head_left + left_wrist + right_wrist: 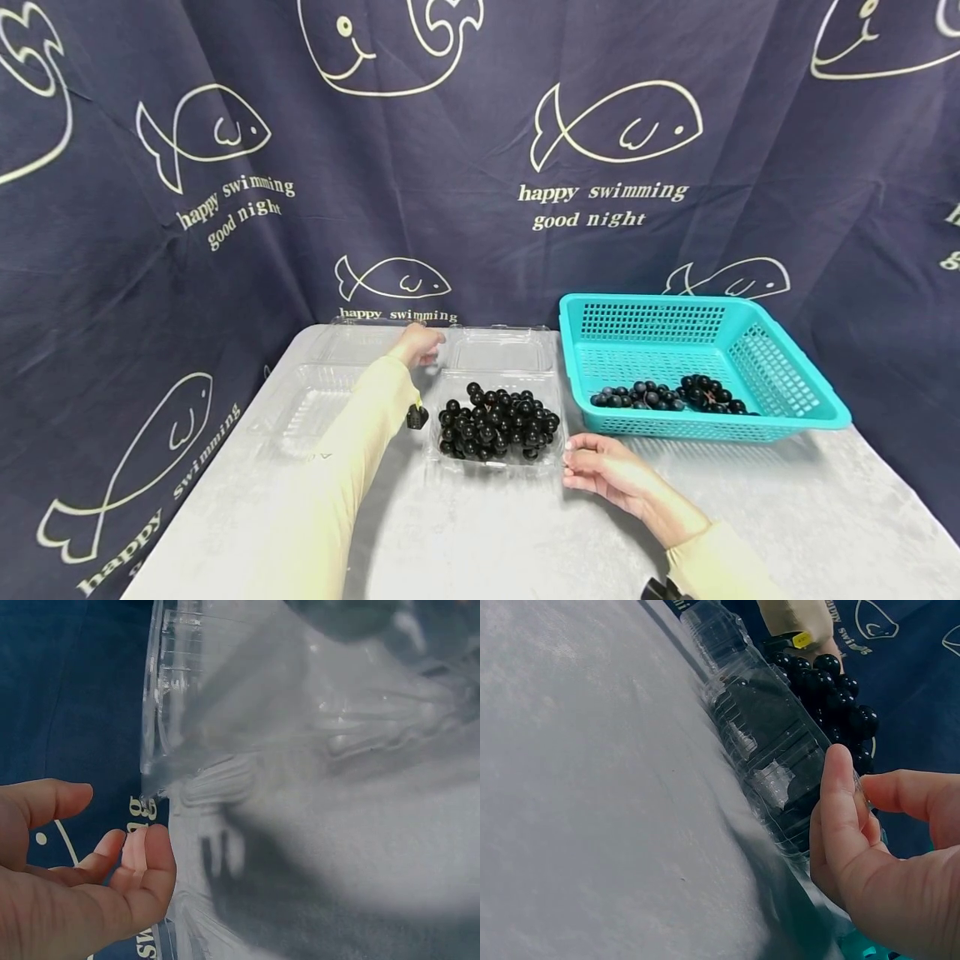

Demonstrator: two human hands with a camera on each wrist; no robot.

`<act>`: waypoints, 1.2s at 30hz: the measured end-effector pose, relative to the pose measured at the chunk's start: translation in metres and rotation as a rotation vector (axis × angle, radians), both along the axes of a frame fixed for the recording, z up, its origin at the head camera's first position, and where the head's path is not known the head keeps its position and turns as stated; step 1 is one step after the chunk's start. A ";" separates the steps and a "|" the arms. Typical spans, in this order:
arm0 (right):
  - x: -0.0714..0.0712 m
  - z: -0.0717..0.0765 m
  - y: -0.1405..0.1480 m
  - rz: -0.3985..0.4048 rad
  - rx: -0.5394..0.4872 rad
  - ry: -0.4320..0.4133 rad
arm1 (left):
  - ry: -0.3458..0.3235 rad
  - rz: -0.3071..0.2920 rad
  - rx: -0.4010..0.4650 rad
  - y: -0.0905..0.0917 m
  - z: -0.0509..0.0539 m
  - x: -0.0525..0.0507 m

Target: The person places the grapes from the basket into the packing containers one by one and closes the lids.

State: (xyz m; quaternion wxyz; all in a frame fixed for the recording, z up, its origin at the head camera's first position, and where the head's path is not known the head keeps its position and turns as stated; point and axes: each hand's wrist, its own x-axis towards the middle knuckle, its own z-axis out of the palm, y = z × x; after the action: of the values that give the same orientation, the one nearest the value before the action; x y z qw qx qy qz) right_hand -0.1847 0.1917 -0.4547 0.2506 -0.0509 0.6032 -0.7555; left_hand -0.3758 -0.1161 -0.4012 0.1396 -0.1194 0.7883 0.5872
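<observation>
A clear plastic container (501, 461) holds a heap of dark grapes (497, 423), its lid (501, 350) laid open behind. My right hand (611, 477) pinches the container's near right corner between thumb and fingers; in the right wrist view the hand (889, 859) grips the rim of the container (769, 739), which looks tilted, grapes (840, 697) on top. My left hand (420, 344) is just left of the lid. The left wrist view shows the hand (90, 874) with bent fingers apart from the thumb and nothing between them, beside clear plastic (176, 690).
A second clear container (318, 400) lies open at the left, partly behind my left sleeve. At the right stands a turquoise basket (705, 427) with more dark grapes (705, 392) along its near side. A dark printed curtain (480, 167) hangs behind the table.
</observation>
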 end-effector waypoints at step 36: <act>-0.002 -0.002 0.001 0.009 0.007 -0.002 | 0.002 -0.066 0.043 -0.032 -0.157 -0.142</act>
State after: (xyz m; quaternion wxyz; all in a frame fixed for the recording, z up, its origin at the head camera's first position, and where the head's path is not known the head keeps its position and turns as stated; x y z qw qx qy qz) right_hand -0.1867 0.1922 -0.4572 0.2546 -0.0520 0.6056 -0.7521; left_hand -0.5175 -0.1484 -0.5582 0.1604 -0.0898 0.7792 0.5992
